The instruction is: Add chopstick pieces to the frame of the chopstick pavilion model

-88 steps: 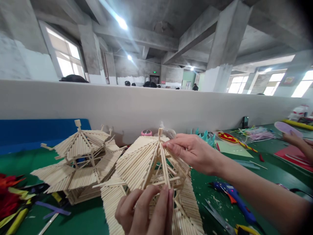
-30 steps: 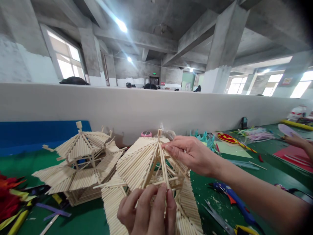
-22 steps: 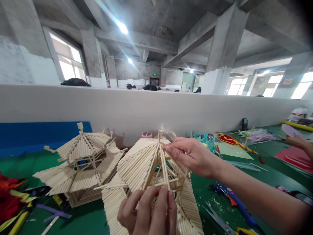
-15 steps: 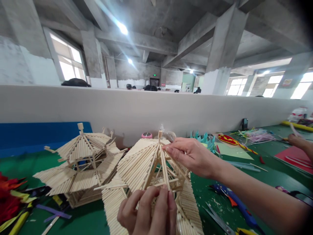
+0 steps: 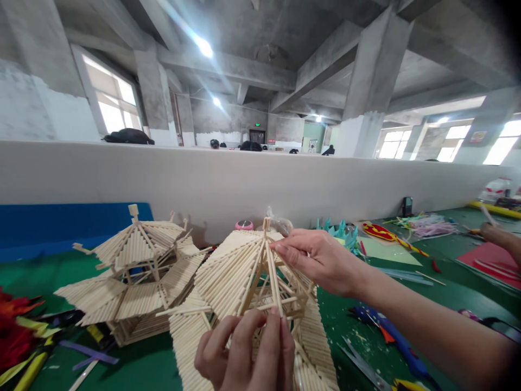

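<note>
In the middle stands a model pavilion built of thin wooden sticks, its upper roof partly covered and partly open framing. A wooden stick runs down the open side from the peak. My right hand pinches this stick at its upper end, close against the peak. Lower down, the fingertips of my left hand are closed on the same stick near the roof's edge. My left hand hides part of the lower roof. A second stick pavilion stands to the left, apart from both hands.
Scissors and a blue glue gun lie to the right on the green table. Paper strips are farther back, before a grey partition. Another person's hand is at the far right. Red craft pieces lie left.
Both of my hands keep their places on the stick with barely any movement. The other person's hand at the far right has shifted slightly.
</note>
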`<state>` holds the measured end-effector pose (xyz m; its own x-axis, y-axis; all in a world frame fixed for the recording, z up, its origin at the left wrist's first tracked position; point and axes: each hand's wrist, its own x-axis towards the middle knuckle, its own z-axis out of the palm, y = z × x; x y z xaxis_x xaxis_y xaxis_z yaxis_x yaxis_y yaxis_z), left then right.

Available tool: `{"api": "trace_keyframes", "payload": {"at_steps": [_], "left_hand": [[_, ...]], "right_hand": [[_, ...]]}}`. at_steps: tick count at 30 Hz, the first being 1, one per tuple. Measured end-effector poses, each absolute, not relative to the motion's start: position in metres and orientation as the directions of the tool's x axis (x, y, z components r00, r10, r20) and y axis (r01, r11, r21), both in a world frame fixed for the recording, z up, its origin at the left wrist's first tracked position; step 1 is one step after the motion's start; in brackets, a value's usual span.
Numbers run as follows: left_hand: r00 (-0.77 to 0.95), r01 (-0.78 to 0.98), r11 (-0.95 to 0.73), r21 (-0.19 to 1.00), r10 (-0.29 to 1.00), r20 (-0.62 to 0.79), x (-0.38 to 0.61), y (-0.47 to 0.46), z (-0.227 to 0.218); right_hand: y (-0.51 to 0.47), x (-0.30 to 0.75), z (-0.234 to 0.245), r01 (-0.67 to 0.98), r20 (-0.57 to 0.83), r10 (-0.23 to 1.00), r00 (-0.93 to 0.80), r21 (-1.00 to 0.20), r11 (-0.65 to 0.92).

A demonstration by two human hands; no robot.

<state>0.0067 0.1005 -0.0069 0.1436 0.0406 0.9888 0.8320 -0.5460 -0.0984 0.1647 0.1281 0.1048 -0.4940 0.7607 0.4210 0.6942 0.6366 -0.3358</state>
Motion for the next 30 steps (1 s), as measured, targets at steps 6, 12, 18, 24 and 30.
{"api": "trace_keyframes", "payload": {"at_steps": [6,12,18,24,30], "left_hand": [[0.103,0.84,-0.541,-0.051,0.066,0.992,0.0074,0.0987,-0.0086],[0.1,0.841,-0.538,-0.056,0.054,0.994,0.0093,0.1,-0.0052],[0.045,0.833,-0.553,0.003,0.074,0.996,0.0129,0.0982,-0.0051],[0.05,0.822,-0.569,0.009,0.088,0.995,0.0119,0.0974,-0.0111],[0.068,0.834,-0.551,-0.018,0.071,0.995,0.0085,0.0973,-0.0127]], "right_hand": [[0.1274,0.1648,0.1053,0.694,0.416,0.765,-0.491,-0.345,0.632],[0.1289,0.1645,0.104,0.695,0.421,0.763,-0.491,-0.338,0.634],[0.1282,0.1641,0.1034,0.693,0.432,0.759,-0.488,-0.337,0.637],[0.1283,0.1659,0.1033,0.683,0.444,0.751,-0.489,-0.341,0.646],[0.1318,0.1659,0.1035,0.677,0.452,0.754,-0.476,-0.358,0.642]]}}
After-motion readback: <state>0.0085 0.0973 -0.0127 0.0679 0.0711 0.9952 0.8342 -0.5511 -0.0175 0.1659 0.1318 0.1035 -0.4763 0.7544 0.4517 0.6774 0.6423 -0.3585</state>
